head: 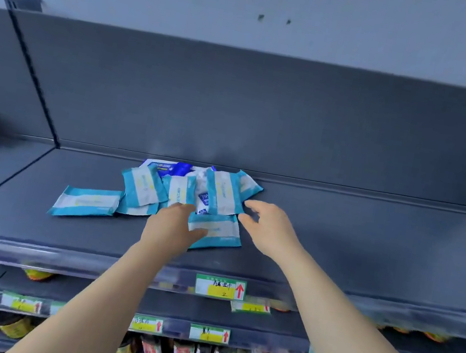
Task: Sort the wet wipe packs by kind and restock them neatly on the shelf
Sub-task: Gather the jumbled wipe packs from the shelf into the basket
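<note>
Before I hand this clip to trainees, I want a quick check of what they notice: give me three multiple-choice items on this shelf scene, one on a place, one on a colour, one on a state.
1. Where does the pile of wet wipe packs lie?
A. On the top shelf, near the back panel
B. On the floor
C. In a basket

2. What colour are the ends of the lone pack at the left of the pile?
A. Red
B. Light blue
C. Black

3. What is the right hand doing?
A. Gripping a bottle
B. Open, beside the pile, holding nothing
C. Resting on the price tag

Answers:
1 A, the packs sit on the dark shelf board.
2 B, both its ends are light blue.
3 B, its fingers are spread with no pack between them.
</note>
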A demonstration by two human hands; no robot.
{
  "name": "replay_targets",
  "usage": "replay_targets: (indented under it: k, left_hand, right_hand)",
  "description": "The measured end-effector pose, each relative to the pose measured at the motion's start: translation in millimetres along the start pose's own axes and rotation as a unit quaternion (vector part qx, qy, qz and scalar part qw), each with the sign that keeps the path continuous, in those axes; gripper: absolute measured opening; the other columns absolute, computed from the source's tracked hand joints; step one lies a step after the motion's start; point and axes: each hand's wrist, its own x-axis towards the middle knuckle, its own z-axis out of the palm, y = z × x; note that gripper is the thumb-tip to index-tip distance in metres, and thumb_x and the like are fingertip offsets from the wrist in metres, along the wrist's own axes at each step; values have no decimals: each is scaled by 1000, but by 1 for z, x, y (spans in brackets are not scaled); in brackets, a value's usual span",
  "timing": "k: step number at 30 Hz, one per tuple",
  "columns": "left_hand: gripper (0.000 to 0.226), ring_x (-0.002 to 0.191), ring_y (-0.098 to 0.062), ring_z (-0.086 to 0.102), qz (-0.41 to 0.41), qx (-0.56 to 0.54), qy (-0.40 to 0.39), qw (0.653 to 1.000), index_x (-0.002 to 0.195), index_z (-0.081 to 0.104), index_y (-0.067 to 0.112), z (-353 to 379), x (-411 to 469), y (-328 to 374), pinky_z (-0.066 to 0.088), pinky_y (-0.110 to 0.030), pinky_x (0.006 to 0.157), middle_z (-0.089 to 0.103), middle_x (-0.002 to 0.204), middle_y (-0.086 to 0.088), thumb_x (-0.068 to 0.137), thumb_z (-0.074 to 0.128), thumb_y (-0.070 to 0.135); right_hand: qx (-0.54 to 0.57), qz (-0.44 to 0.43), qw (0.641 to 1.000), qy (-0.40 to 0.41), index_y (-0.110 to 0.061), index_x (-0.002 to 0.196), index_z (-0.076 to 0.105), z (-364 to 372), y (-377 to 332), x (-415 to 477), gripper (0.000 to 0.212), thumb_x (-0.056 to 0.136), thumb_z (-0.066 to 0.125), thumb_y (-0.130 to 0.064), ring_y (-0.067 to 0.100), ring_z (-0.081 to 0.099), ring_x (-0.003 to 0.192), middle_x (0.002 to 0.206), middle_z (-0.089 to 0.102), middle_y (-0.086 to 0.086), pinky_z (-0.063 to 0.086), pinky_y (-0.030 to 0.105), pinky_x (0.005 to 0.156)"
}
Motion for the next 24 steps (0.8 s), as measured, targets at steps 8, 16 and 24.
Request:
replay_targets:
  k: [8,16,24]
  left_hand:
    - [74,111,-20,49,4,9,-85,996,121,54,26,9,58,-24,44,-31,88,60,116,4,62,77,65]
    - [44,100,-18,54,68,-3,-113,991,92,55,30,3,91,-37,45,-33,87,61,102,7,66,77,58]
    - [40,92,-18,53,99,-48,-59,992,85,58,24,-1,112,-34,42,-30,74,54,90,8,64,84,46]
  right_hand:
    - [91,65,992,-57,-22,138,50,24,5,87,48,91,61,-25,15,48,125,144,47,-4,38,23,91]
    - [137,159,976,55,-20,115,60,27,15,122,34,82,64,-12,16,54,87,116,59,2,38,20,55]
    - [268,182,946,4,-16,129,49,40,12,138,71,68,85,-18,17,61,104,123,56,-1,58,35,78]
